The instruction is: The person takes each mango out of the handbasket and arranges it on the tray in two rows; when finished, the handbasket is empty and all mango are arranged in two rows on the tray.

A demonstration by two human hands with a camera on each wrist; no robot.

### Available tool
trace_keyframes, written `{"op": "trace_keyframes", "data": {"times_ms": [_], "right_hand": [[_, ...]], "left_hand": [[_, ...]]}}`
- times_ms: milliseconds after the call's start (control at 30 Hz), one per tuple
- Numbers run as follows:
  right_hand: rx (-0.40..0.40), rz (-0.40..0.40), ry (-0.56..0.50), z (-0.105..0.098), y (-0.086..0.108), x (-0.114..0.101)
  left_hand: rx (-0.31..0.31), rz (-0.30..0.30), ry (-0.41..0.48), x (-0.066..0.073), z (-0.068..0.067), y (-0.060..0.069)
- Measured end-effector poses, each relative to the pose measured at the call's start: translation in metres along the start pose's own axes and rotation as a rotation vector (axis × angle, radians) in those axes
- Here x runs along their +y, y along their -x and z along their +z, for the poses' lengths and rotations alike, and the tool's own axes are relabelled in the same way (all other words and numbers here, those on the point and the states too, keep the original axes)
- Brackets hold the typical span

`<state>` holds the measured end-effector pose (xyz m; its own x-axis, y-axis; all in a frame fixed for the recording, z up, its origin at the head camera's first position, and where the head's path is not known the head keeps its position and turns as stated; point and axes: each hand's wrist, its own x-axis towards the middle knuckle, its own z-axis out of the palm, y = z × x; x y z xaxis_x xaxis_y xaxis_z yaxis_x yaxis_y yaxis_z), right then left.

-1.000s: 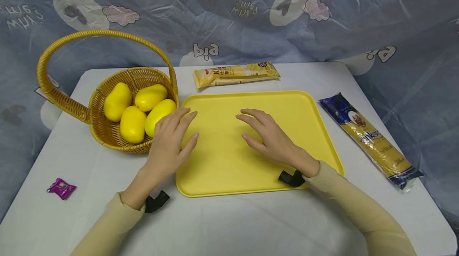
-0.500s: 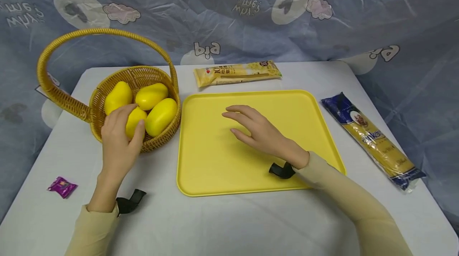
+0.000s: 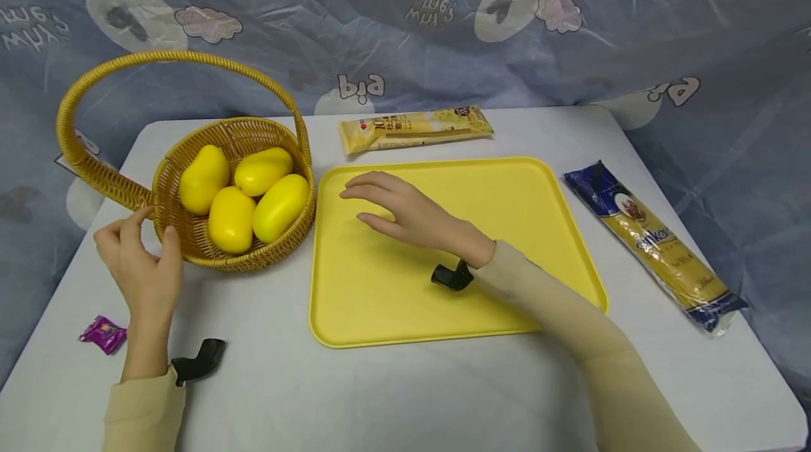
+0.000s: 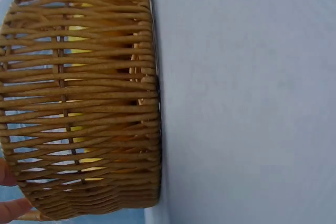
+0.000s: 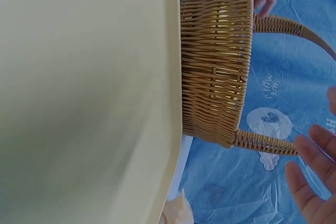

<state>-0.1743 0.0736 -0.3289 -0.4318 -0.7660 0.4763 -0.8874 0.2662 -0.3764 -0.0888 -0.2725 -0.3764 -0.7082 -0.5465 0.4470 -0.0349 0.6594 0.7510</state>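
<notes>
At the left of the head view stands a wicker basket (image 3: 237,263) with a tall handle and several yellow mangoes (image 3: 231,220) inside. My left hand (image 3: 142,269) is at its left rim, by the foot of the handle, fingers bent and thumb apart; whether they touch the wicker I cannot tell. In the left wrist view, fingers (image 4: 11,209) show beside the basket wall (image 4: 105,93). Over the yellow tray (image 3: 443,297), my right hand (image 3: 412,216) hovers with fingers extended towards the basket, holding nothing.
Behind the tray lies a yellow noodle packet (image 3: 415,131). A blue and yellow pasta bag (image 3: 655,248) lies right of the tray, and a purple wrapped sweet (image 3: 103,334) near my left wrist. A patterned cloth (image 3: 393,29) hangs behind the white table (image 3: 393,396).
My left hand has moved left across the front of the basket to its handle side. My right hand has shifted left over the tray. The basket and mangoes have kept their places.
</notes>
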Motion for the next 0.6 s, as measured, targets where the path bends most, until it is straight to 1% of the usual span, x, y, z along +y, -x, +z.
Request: {"op": "trace_keyframes", "data": {"times_ms": [167, 233, 300, 367, 467, 533, 600], "right_hand": [[0.012, 0.013, -0.074, 0.011, -0.019, 0.006], [0.008, 0.015, -0.090, 0.015, -0.027, 0.008], [-0.009, 0.021, -0.096, 0.020, -0.034, 0.010], [-0.043, 0.034, -0.114, 0.024, -0.042, 0.011], [-0.117, 0.064, -0.130, 0.031, -0.056, 0.013], [-0.163, 0.075, -0.145, 0.035, -0.067, 0.014], [-0.200, 0.079, -0.141, 0.039, -0.077, 0.015]], "left_hand": [[-0.038, -0.074, 0.015, -0.010, 0.003, -0.001], [-0.073, -0.092, 0.029, -0.012, 0.004, -0.002], [-0.129, -0.118, 0.048, -0.013, 0.005, -0.002], [-0.203, -0.152, 0.063, -0.014, 0.005, -0.003], [-0.296, -0.177, 0.117, -0.017, 0.006, -0.003], [-0.339, -0.190, 0.149, -0.019, 0.007, -0.004], [-0.357, -0.196, 0.172, -0.020, 0.009, -0.004]]}}
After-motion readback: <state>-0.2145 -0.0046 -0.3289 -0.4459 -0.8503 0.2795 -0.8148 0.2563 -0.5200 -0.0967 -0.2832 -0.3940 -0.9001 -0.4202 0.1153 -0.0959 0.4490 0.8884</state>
